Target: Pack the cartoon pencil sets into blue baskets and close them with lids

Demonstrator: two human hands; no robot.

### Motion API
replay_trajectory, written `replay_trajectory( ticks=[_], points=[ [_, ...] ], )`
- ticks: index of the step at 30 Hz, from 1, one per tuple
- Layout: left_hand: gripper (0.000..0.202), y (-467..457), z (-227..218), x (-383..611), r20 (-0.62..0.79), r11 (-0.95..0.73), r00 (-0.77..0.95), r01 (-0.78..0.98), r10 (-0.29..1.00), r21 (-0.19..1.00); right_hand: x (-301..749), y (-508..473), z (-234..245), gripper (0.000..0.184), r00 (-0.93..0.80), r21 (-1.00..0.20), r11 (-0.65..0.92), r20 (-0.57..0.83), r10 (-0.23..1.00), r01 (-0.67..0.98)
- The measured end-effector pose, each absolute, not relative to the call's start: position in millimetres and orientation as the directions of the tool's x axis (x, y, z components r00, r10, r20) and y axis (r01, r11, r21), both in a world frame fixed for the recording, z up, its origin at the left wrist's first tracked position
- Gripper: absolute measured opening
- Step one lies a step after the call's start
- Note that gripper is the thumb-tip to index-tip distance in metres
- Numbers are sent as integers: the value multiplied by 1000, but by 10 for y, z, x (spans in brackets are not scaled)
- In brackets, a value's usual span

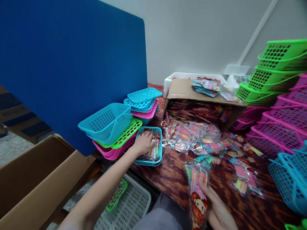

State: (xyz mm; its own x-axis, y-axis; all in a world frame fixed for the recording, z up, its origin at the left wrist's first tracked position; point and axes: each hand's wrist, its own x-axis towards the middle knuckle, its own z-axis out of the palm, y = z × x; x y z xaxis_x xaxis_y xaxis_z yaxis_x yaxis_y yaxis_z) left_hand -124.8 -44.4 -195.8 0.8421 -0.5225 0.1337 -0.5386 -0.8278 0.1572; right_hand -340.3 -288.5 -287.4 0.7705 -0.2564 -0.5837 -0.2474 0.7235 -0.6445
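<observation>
My left hand [144, 143] reaches into a small blue plastic basket [161, 155] at the table's edge. Its fingers lie stretched over clear packets [154, 152] inside, partly hiding them. Near the front edge my right hand [218, 210] grips a bundle of plastic-wrapped packets [197, 190], thumb on top, fingers mostly hidden. A red-haired cartoon figure and pink and yellow strips show through the wrapping. Beyond this bundle lies a heap of similar packets [191, 132], spilling from an open cardboard box [179, 89] on its side.
Stacked blue, green and pink baskets [108, 121] stand left, beside a blue panel [91, 56]. More green baskets [280, 77] and pink baskets [282, 124] tower at right. Cards [208, 86] lie on the box. Below left are a large carton [45, 196] and a grey crate [131, 209].
</observation>
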Motion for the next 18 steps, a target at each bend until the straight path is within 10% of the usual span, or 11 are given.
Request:
replay_trajectory(
  ticks=[18],
  points=[
    [32,-267,-2248,-1340,407,-834,869,-432,-283,343,-2524,-2309,-2007,58,890,-738,587,-452,-63,-333]
  ],
)
